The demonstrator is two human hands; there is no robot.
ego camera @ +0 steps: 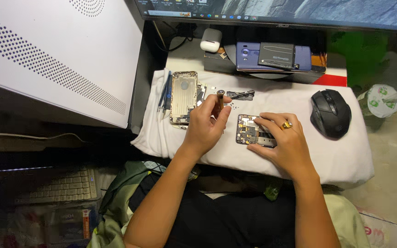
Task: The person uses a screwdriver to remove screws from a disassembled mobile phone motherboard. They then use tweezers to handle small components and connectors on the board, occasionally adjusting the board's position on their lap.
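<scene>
Left hand: the left hand [206, 125] is curled around a small screwdriver [220, 98], pinching its shaft between thumb and fingers, tip pointing down at the cloth.
Right hand: the right hand [285, 140], wearing a gold ring, lies flat with fingers pressed on a circuit board [250, 130], holding it against the cloth.
Board: it sits on the middle of the cloth, between the two hands, partly under the right fingers.
Surface: a white cloth [345, 158] spread over the desk, draping at the front edge.
On the cloth: an opened phone shell [183, 96] lies left of the left hand; a black mouse [330, 113] sits well to the right.
Room: a white perforated computer case [47, 55] stands at left, a monitor [299, 10] runs along the top, and a blue phone [272, 57] rests on a box beneath it.
</scene>
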